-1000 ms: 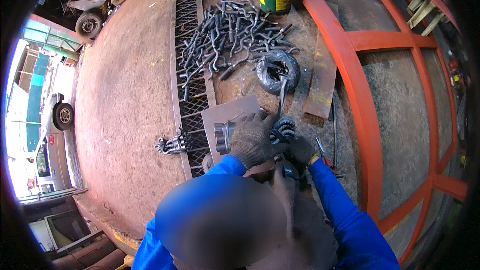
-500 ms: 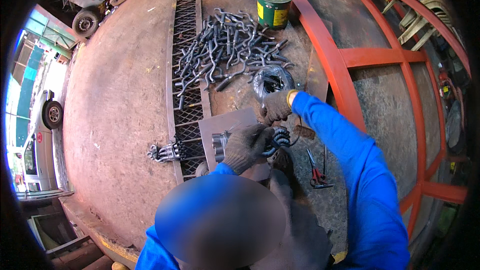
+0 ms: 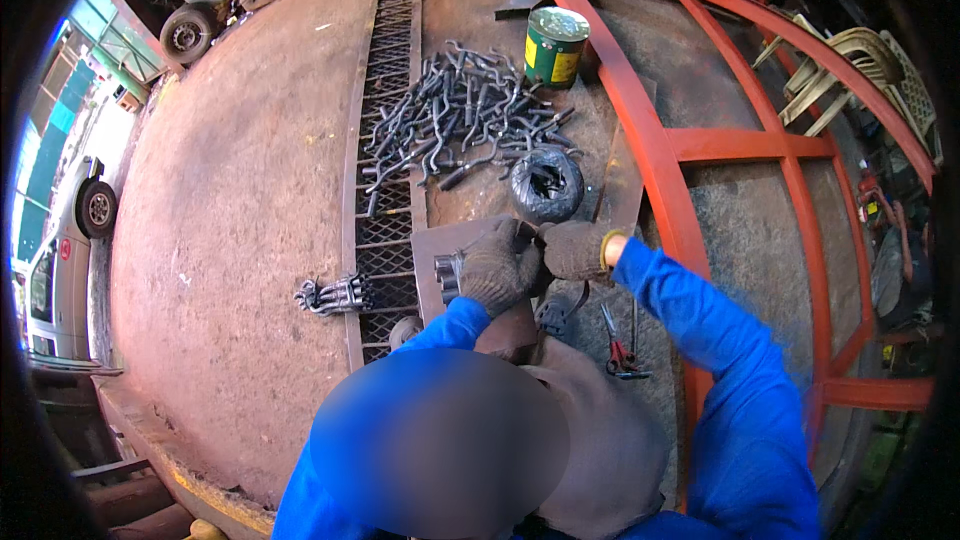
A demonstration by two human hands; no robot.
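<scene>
My left hand (image 3: 497, 270), in a dark knit glove, is closed around a bundle of bent metal rods (image 3: 446, 277). Their blunt tube-like ends stick out on its left; the glove hides the middle. Close against it on the right, my gloved right hand (image 3: 577, 250) has its fingers pressed together. Whatever it pinches is hidden. Both hands are over a flat metal plate (image 3: 432, 245). Just beyond them lies a ring-shaped roll in black plastic (image 3: 547, 202), with a dark hollow middle. Another bundle of bent rods (image 3: 335, 294) rests at the left, by the floor grating.
A heap of loose bent rods (image 3: 455, 120) spreads over the grating (image 3: 385, 90) and floor ahead. Behind it stands a green and yellow drum (image 3: 556, 48). Red-handled scissors (image 3: 619, 348) lie to the right. A large red metal frame (image 3: 680, 210) lines the right side.
My right hand has come back from the black roll to my left hand. The bundle's curved ends, visible before, are now mostly covered. The whole view has shifted slightly.
</scene>
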